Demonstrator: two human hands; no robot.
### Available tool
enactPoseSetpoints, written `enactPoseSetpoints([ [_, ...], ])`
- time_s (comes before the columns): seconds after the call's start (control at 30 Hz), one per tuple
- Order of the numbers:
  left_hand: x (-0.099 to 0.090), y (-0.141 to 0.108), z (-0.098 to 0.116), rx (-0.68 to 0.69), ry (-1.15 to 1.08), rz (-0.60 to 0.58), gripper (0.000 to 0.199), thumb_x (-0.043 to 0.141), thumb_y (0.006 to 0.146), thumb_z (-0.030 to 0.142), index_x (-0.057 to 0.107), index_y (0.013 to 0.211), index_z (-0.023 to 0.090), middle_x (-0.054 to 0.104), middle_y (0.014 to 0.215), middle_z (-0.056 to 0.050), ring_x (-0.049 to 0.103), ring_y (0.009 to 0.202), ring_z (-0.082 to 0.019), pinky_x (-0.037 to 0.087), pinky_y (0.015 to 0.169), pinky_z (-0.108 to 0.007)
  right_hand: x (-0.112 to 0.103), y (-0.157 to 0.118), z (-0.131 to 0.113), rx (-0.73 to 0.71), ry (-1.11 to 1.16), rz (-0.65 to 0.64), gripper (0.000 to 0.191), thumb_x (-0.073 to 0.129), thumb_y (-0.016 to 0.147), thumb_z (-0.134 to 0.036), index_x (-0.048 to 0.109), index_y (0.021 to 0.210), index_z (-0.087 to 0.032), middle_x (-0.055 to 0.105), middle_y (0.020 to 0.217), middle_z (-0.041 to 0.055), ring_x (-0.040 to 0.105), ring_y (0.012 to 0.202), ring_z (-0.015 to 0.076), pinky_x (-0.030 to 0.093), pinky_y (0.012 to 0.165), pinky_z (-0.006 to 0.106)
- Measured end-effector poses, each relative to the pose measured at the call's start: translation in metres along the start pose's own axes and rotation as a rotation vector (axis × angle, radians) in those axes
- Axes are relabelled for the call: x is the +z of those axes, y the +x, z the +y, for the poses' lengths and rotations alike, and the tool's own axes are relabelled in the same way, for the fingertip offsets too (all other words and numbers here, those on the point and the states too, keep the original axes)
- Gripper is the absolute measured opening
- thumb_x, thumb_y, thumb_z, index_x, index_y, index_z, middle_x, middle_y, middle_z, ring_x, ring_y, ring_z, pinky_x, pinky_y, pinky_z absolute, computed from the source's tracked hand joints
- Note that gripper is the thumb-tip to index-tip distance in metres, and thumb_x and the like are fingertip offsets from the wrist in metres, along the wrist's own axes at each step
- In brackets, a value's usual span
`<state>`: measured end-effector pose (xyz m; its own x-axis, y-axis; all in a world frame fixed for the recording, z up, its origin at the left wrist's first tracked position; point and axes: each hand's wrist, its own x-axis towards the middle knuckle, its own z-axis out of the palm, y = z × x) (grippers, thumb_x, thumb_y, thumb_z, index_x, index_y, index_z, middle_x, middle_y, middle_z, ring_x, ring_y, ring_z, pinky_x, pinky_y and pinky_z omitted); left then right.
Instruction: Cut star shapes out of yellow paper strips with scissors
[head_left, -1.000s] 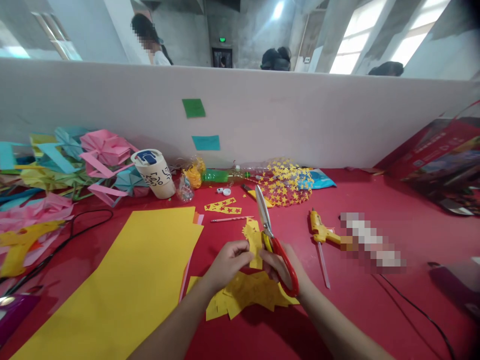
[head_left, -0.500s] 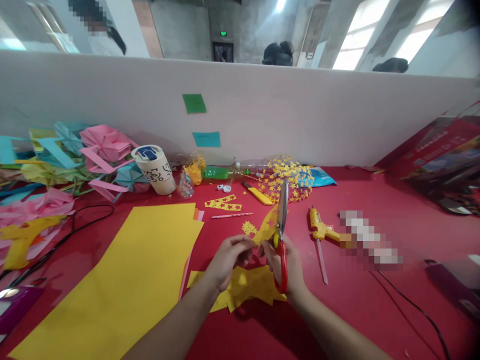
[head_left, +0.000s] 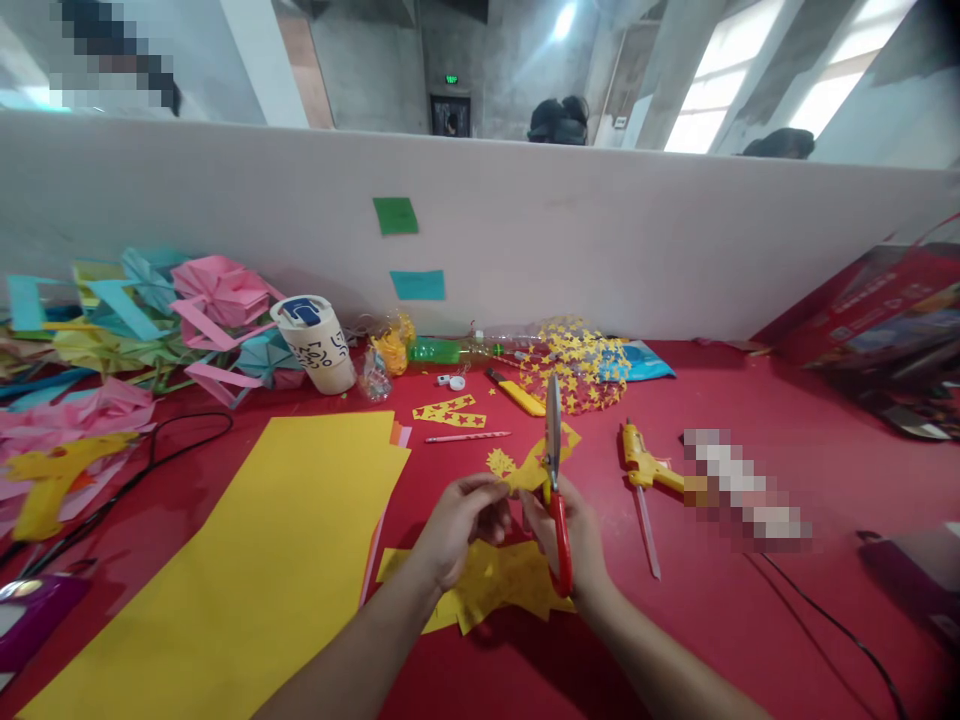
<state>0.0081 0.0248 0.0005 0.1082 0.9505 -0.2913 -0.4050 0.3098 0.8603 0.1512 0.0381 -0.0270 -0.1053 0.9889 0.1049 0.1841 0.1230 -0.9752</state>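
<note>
My left hand [head_left: 466,530] pinches the near end of a small cut piece of yellow paper [head_left: 531,471], fingers curled together. In my right hand [head_left: 583,545] is a pair of scissors [head_left: 559,530] with red handles, its blades pointing up and away across the paper. Whether the blades are parted cannot be made out. Part of the yellow paper shows beyond the blades on the right. Under both hands lies a pile of cut yellow paper pieces [head_left: 499,585]. Just past my left fingers sits a little heap of yellow paper stars [head_left: 500,462].
Large yellow sheets [head_left: 300,520] lie at left. Farther back are a pink pencil [head_left: 468,437], a yellow utility knife [head_left: 521,397], star-punched strips [head_left: 469,419], a green bottle [head_left: 439,350] and a patterned cup [head_left: 319,350]. A yellow glue gun [head_left: 637,455] lies to the right.
The scissors have turned slightly, their blades swinging left to nearly upright. More yellow paper now shows to the right of the blades. My left hand keeps its pinch. The view has shifted a little.
</note>
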Motion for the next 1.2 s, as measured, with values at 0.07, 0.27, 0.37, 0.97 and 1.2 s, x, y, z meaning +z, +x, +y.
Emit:
enactPoseSetpoints([
  [0.07,-0.006,0.002,0.004,0.082,0.054,0.047,0.022,0.063,0.079,0.033,0.061,0.067,0.015,0.057,0.053,0.002,0.049,0.045,-0.009,0.038,0.047,-0.021,-0.005,0.001,-0.003,0.008,0.025,-0.054,0.024,0.061,0.084,-0.037,0.049,0.072,-0.021,0.044,0.055,-0.006,0.037,0.044,0.0095,0.032,0.042,0.02],
  [0.27,-0.041,0.013,0.028,0.263,0.216,0.337,0.019,0.065,0.074,0.032,0.062,0.068,0.014,0.057,0.057,0.002,0.049,0.049,-0.008,0.039,0.05,-0.02,-0.031,0.005,-0.024,0.041,-0.02,-0.504,0.038,0.053,0.086,-0.054,0.046,0.073,-0.019,0.043,0.059,-0.0047,0.041,0.046,0.0087,0.034,0.042,0.018],
  [0.37,-0.054,0.014,0.038,0.306,0.213,0.406,0.023,0.065,0.075,0.036,0.059,0.066,0.015,0.058,0.059,0.001,0.05,0.05,-0.007,0.04,0.05,-0.019,-0.038,0.004,-0.033,0.145,-0.16,-0.721,0.042,0.049,0.088,-0.056,0.043,0.07,-0.019,0.042,0.056,-0.0049,0.042,0.044,0.0075,0.031,0.039,0.016],
  [0.97,-0.049,0.006,0.043,0.389,0.343,0.285,0.019,0.058,0.082,0.028,0.059,0.067,0.016,0.055,0.058,0.004,0.051,0.053,-0.008,0.042,0.054,-0.02,-0.03,0.003,-0.025,0.334,-0.143,-0.765,0.049,0.047,0.087,-0.064,0.052,0.078,-0.016,0.045,0.045,-0.0071,0.04,0.033,0.0052,0.031,0.03,0.013],
  [1.2,-0.05,0.006,0.042,0.372,0.354,0.231,0.018,0.058,0.081,0.026,0.061,0.068,0.016,0.056,0.057,0.003,0.052,0.051,-0.008,0.042,0.053,-0.019,-0.032,0.003,-0.017,0.374,-0.061,-0.776,0.052,0.045,0.086,-0.067,0.053,0.078,-0.017,0.047,0.044,-0.007,0.039,0.031,0.0048,0.03,0.03,0.012],
])
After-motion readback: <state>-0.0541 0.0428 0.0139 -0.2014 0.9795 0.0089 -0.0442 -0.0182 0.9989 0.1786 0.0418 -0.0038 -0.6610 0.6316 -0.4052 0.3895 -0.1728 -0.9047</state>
